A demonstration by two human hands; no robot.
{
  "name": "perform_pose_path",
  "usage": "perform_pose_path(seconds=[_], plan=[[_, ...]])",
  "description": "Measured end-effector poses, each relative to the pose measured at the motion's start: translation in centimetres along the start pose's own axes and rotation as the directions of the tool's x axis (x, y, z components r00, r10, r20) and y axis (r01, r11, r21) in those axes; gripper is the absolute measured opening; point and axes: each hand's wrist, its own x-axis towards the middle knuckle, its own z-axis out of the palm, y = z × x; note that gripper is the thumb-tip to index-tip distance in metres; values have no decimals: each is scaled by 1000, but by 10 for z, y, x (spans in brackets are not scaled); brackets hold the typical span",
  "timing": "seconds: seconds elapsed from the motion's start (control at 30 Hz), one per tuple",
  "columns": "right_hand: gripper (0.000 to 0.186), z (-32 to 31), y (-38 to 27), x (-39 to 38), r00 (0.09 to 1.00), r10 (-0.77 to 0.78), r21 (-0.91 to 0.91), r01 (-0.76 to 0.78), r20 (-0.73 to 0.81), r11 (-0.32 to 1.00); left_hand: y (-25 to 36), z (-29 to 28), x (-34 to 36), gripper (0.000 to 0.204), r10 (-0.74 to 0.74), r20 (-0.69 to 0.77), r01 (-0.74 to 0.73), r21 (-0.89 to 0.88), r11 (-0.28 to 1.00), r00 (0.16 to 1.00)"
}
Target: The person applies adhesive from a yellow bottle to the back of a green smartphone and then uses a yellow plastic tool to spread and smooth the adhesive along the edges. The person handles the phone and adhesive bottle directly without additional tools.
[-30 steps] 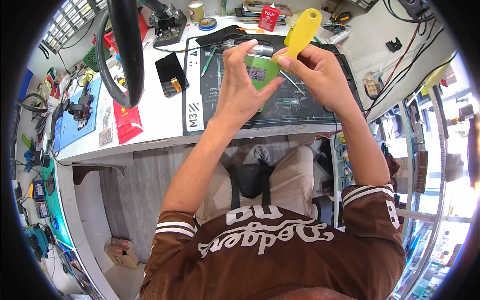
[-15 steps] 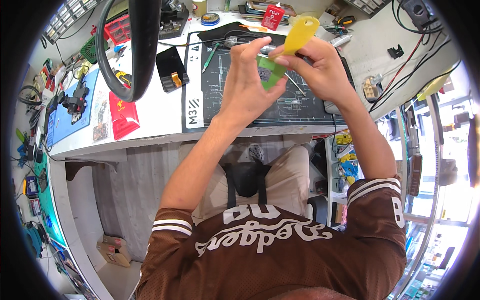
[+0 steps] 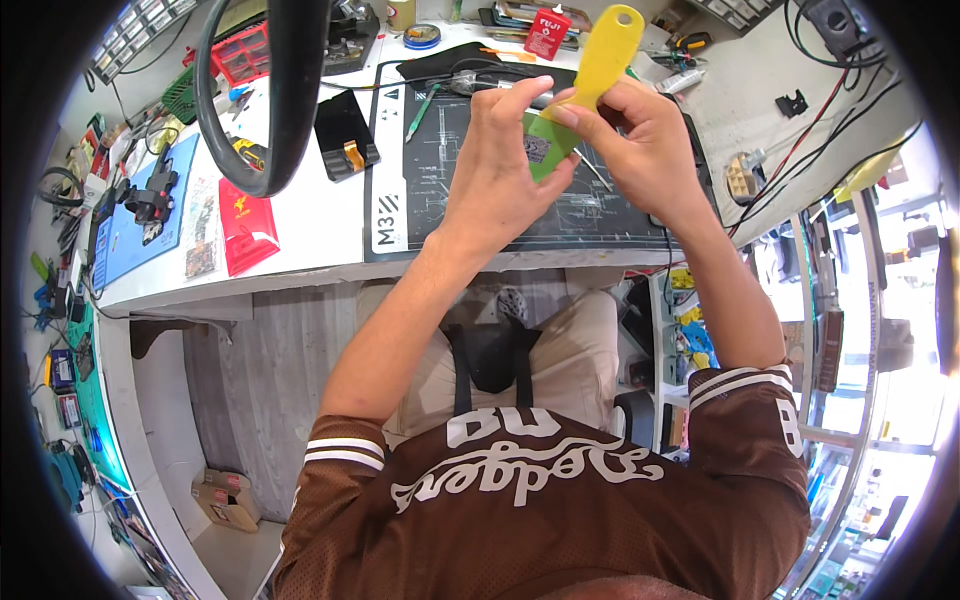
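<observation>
My left hand (image 3: 497, 160) grips a green flat panel (image 3: 557, 135) by its edges, raised above the dark work mat (image 3: 440, 215). A dark printed patch shows on the panel, and much of it is hidden by my fingers. In my right hand (image 3: 645, 145) is a yellow plastic scraper (image 3: 608, 52), pinched between thumb and fingers. Its handle, with a hole at the end, points up and away. The scraper's lower end meets the panel's upper edge near my right thumb; whether it reaches under the edge I cannot tell.
A black phone screen (image 3: 345, 135) with an orange flex cable lies left of the mat. Beside it is a red packet (image 3: 248, 228). A thick black looped tube (image 3: 290, 100) hangs over the left side. A red bottle (image 3: 546, 33) stands at the back, and cables (image 3: 800, 170) run along the right.
The yellow scraper has swung more upright and risen a little. My right hand has shifted slightly with it, while my left hand keeps hold of the green panel.
</observation>
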Motion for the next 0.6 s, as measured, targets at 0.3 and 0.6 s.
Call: perform_pose_path(seconds=[0.3, 0.6], plan=[[17, -12, 19, 19, 897, -396, 43, 396, 195, 917, 5, -3, 0, 97, -11, 30, 11, -8, 1000, 999], [17, -2, 12, 8, 997, -54, 85, 49, 56, 995, 6, 0, 2, 95, 2, -26, -2, 10, 1000, 1000]])
